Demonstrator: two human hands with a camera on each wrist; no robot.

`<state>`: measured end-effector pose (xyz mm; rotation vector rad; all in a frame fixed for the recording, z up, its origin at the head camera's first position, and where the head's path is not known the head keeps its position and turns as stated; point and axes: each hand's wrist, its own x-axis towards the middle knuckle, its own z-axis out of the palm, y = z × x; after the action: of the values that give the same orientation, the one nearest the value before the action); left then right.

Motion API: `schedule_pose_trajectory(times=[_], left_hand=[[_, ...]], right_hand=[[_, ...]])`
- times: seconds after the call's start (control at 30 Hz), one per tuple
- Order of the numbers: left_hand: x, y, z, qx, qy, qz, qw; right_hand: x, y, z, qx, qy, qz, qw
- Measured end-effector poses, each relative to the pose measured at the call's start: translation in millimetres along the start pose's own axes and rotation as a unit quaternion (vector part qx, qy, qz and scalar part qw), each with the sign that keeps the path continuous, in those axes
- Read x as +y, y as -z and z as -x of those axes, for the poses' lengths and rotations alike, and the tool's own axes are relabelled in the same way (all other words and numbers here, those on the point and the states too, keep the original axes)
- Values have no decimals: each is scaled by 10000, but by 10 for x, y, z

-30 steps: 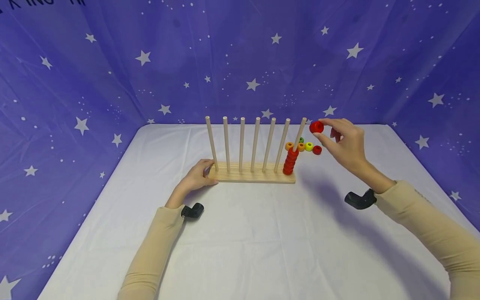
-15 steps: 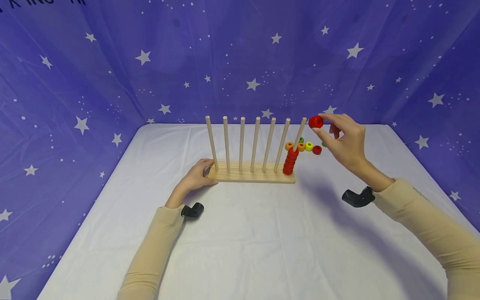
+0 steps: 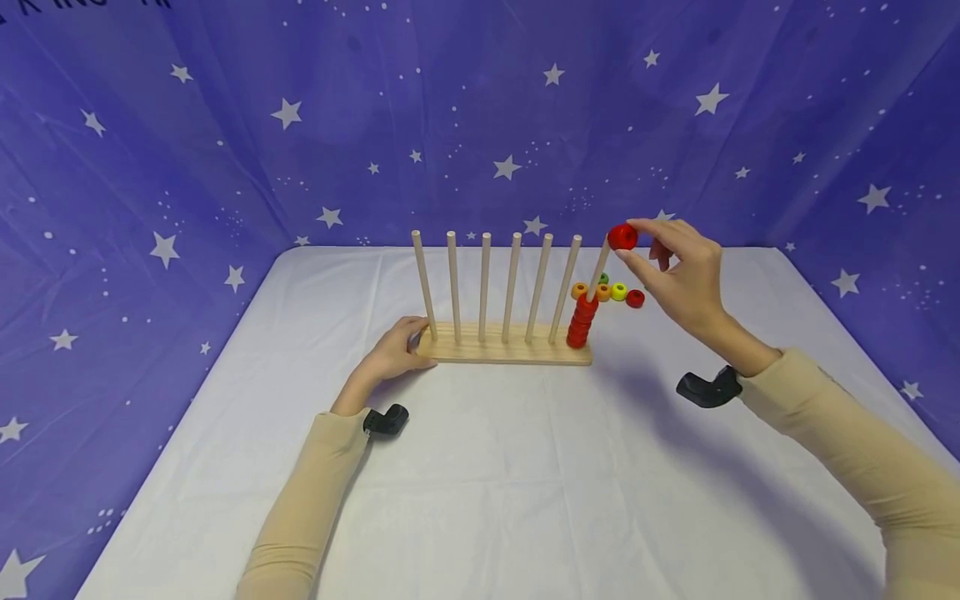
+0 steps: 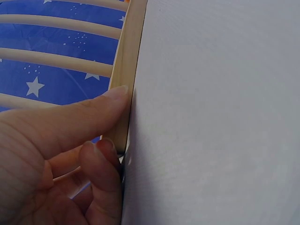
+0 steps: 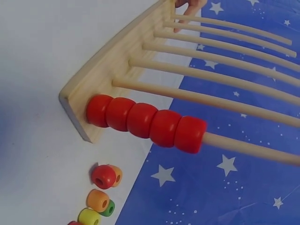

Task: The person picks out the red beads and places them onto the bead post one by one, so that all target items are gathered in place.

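A purple, star-printed backdrop rises behind the white-covered table. Upright on the cloth stands a wooden peg rack, seven pegs in a row. The left hand grips its left end; the left wrist view shows what the head view barely does, the thumb pressed on the edge of the base and the fingers bent at its end, spread no wider than the wood. The right hand is raised beside the rightmost peg, thumb and forefinger parted only by the red bead pinched between them. In the head view that bead overlaps the peg's tip; whether it is threaded there I cannot tell, and the right wrist view leaves out both bead and tip. That view does show plainly five stacked red beads on the same peg, down to the base. Loose on the table lie a yellow bead, orange beads, a green bead and, clear only from the right wrist, a loose red bead against an orange one
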<state>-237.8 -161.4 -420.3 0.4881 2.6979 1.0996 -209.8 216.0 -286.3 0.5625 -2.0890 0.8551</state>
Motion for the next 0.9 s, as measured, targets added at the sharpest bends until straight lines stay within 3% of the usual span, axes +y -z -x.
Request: schedule_pose_trajectory(times=[0.4,0.9], left_hand=[[5,12,3,-35,115,175,9998],[8,8,8,-29,62,136,9999]], right_hand=[[-46,-71,-60,-175,-111,-253,9995],[-25,-90,-34,-518,-751,-349,9952]])
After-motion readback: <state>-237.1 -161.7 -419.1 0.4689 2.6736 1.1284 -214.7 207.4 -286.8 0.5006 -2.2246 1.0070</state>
